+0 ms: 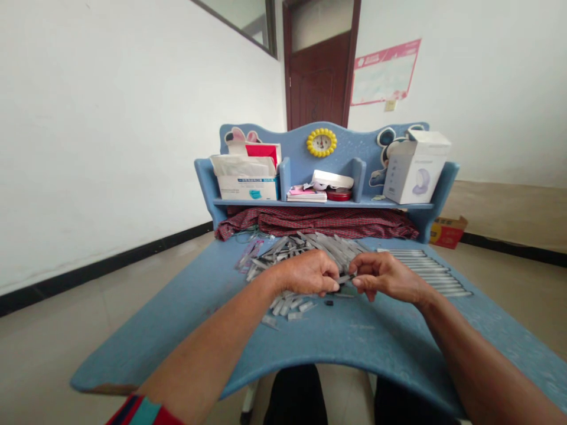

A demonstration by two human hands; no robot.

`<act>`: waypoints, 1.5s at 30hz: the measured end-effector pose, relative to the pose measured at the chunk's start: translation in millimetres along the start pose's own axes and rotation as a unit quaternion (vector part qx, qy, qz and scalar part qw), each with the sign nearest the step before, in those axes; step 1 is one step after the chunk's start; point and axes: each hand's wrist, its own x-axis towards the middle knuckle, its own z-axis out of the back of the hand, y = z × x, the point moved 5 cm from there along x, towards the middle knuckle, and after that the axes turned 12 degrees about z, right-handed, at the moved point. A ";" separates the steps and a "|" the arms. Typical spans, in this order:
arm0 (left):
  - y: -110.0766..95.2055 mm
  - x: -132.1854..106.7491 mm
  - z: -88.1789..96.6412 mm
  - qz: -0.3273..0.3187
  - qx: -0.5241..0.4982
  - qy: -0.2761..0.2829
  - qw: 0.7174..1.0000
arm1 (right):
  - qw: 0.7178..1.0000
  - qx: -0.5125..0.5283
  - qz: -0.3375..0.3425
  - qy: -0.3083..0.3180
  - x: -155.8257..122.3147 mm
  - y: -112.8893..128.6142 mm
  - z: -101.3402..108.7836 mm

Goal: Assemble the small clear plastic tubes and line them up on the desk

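Note:
My left hand (310, 273) is closed, pinching one end of a thin grey plastic piece (344, 279). At the dark end of this piece, the fingertips of my right hand (383, 277) are pressed together. Behind both hands lies a heap of grey, see-through strips (334, 248), some with dark parts. Short clear pieces (286, 304) are scattered below my left hand. One small black part (328, 303) rests on the blue desk (354, 342) just in front of the hands. Slim pale sticks (425, 273) with dark ends lie side by side to the right.
Along the back of the desk runs a folded checked cloth (319, 222). Above it, a blue shelf (319, 205) carries a mask box (248, 186), booklets (306, 196), a red round case (339, 195) and a white box (414, 171). A yellow flower-shaped clock (321, 143) is fixed there.

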 end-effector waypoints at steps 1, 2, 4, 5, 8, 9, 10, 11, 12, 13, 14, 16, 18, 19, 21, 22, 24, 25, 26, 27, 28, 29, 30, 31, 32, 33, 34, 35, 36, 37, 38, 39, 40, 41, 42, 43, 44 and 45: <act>0.3 0.4 0.0 0.002 0.004 0.000 1.000 | 1.000 -0.005 0.005 0.000 0.4 -0.5 -0.7; 0.7 0.9 -0.2 0.002 0.008 0.001 1.000 | 1.000 -0.018 0.008 0.005 0.9 -1.2 -1.8; 1.2 1.8 -0.8 0.000 0.014 0.004 1.000 | 0.998 -0.051 0.002 0.022 1.5 -3.2 -3.9; 1.3 2.1 -1.0 -0.002 0.015 0.004 1.000 | 0.998 -0.063 -0.003 0.029 1.5 -4.1 -4.3; 1.3 2.4 -0.4 -0.003 0.011 -0.008 1.000 | 0.998 -0.062 -0.007 0.018 1.2 -3.9 -2.2; 1.4 2.4 -0.1 -0.002 0.008 -0.013 1.000 | 0.999 -0.049 -0.003 0.008 1.0 -3.2 -1.2; 1.5 2.4 0.0 0.000 0.006 -0.017 1.000 | 0.999 -0.036 0.001 0.001 1.0 -2.6 -0.6; 1.9 2.6 -0.2 0.002 0.006 -0.018 1.000 | 1.000 -0.030 0.003 -0.003 1.0 -2.3 -0.5; 2.4 2.9 -0.6 0.006 0.008 -0.018 1.000 | 0.999 -0.033 0.001 -0.001 1.1 -2.5 -0.9; 2.9 3.2 -1.2 0.009 0.012 -0.016 1.000 | 0.999 -0.047 -0.003 0.004 1.3 -3.1 -1.5; 3.5 3.7 -1.6 0.012 0.016 -0.014 1.000 | 0.998 -0.068 -0.008 0.010 1.5 -3.9 -1.9; 4.2 4.5 -2.0 0.013 0.024 -0.012 1.000 | 0.995 -0.096 -0.016 0.016 1.8 -5.2 -2.2; 4.4 5.2 -1.9 0.012 0.028 -0.012 0.999 | 0.996 -0.084 -0.016 0.011 1.9 -5.6 -1.7; 4.5 5.4 -2.0 0.011 0.029 -0.010 0.999 | 0.997 -0.071 -0.015 0.009 1.9 -5.4 -1.6; 4.8 5.6 -2.2 0.013 0.031 -0.008 0.999 | 0.998 -0.058 -0.019 0.012 1.7 -5.4 -1.9; 5.1 5.7 -2.3 0.015 0.032 -0.008 0.999 | 0.998 -0.062 -0.025 0.017 1.5 -5.8 -2.2; 5.5 5.8 -2.4 0.014 0.032 -0.011 0.999 | 0.996 -0.082 -0.034 0.027 1.3 -6.0 -2.8; 5.8 5.9 -2.4 0.014 0.031 -0.012 0.999 | 0.995 -0.085 -0.035 0.025 1.3 -5.9 -2.7; 6.3 5.9 -2.4 0.014 0.029 -0.014 0.999 | 0.996 -0.079 -0.035 0.017 1.3 -5.6 -2.3; 6.7 6.0 -2.3 0.015 0.027 -0.015 0.999 | 0.997 -0.070 -0.033 0.007 1.4 -5.2 -1.7; 7.1 6.0 -2.3 0.016 0.024 -0.015 0.999 | 0.998 -0.060 -0.030 -0.001 1.4 -4.9 -1.4; 7.3 6.0 -2.4 0.017 0.023 -0.014 0.999 | 0.998 -0.056 -0.029 -0.003 1.4 -4.8 -1.4; 7.3 6.0 -2.4 0.018 0.022 -0.014 1.000 | 0.998 -0.058 -0.030 0.000 1.4 -5.0 -1.6; 7.1 5.8 -2.5 0.019 0.022 -0.013 0.999 | 0.997 -0.069 -0.030 0.008 1.4 -5.1 -2.1; 6.7 5.7 -2.5 0.019 0.022 -0.013 0.999 | 0.996 -0.081 -0.029 0.015 1.4 -5.1 -2.4; 6.4 5.5 -2.5 0.021 0.022 -0.014 0.999 | 0.996 -0.087 -0.028 0.018 1.5 -5.0 -2.4; 6.2 5.4 -2.3 0.024 0.020 -0.015 0.999 | 0.996 -0.084 -0.027 0.015 1.5 -4.9 -2.2; 6.0 5.3 -2.2 0.028 0.018 -0.017 0.999 | 0.997 -0.075 -0.026 0.009 1.6 -4.8 -1.7; 5.9 5.2 -2.2 0.031 0.016 -0.017 0.999 | 0.998 -0.065 -0.026 0.003 1.6 -4.8 -1.4; 5.6 5.2 -2.3 0.032 0.014 -0.017 0.999 | 0.998 -0.060 -0.027 0.002 1.7 -4.7 -1.3; 5.2 5.3 -2.3 0.031 0.014 -0.018 0.999 | 0.998 -0.062 -0.027 0.004 1.7 -4.8 -1.3; 4.9 5.4 -2.4 0.029 0.015 -0.018 0.999 | 0.997 -0.072 -0.028 0.010 1.8 -5.0 -1.5; 4.6 5.5 -2.5 0.026 0.016 -0.019 0.999 | 0.996 -0.084 -0.027 0.016 1.9 -5.1 -1.7; 4.5 5.6 -2.5 0.024 0.017 -0.020 0.999 | 0.995 -0.091 -0.025 0.019 1.9 -5.2 -1.7; 4.5 5.7 -2.6 0.024 0.017 -0.021 0.999 | 0.996 -0.090 -0.023 0.017 2.0 -5.3 -1.5; 4.6 5.7 -2.8 0.026 0.017 -0.021 0.999 | 0.996 -0.082 -0.022 0.013 2.0 -5.7 -1.2; 4.6 5.6 -3.0 0.028 0.017 -0.021 0.999 | 0.997 -0.072 -0.021 0.008 2.0 -6.0 -1.0; 4.4 5.5 -3.3 0.030 0.018 -0.020 0.999 | 0.998 -0.064 -0.020 0.006 2.1 -6.4 -1.1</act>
